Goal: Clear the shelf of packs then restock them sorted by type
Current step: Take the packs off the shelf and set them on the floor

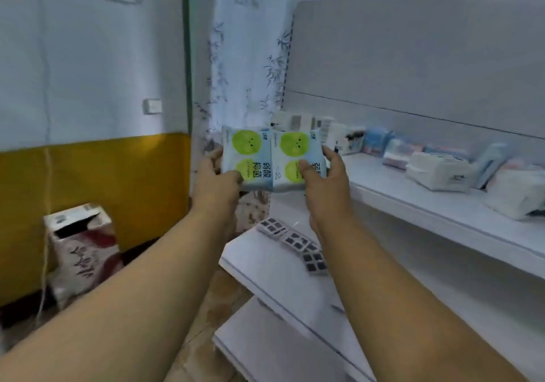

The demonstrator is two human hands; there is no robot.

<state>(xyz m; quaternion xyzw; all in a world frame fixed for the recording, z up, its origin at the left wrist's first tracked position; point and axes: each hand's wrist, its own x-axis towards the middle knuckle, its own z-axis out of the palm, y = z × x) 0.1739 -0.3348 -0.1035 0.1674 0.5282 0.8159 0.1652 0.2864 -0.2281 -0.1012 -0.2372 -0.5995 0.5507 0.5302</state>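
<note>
While left hand (216, 172) grips one pack (246, 157) — "弱酸抑菌" — right hand (323, 175) grips twin (298, 160).

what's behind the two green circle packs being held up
Behind the green circle packs, held by the hands, left and right, white packs peek above them on the shelf; anything lower is covered.

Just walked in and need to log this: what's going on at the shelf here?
A person holds two matching packs with green circles side by side, the left hand gripping the left pack and the right hand the right pack, in front of the upper shelf. Mixed packs still lie on that shelf, and small dark-squared packets sit on the shelf below.
</note>
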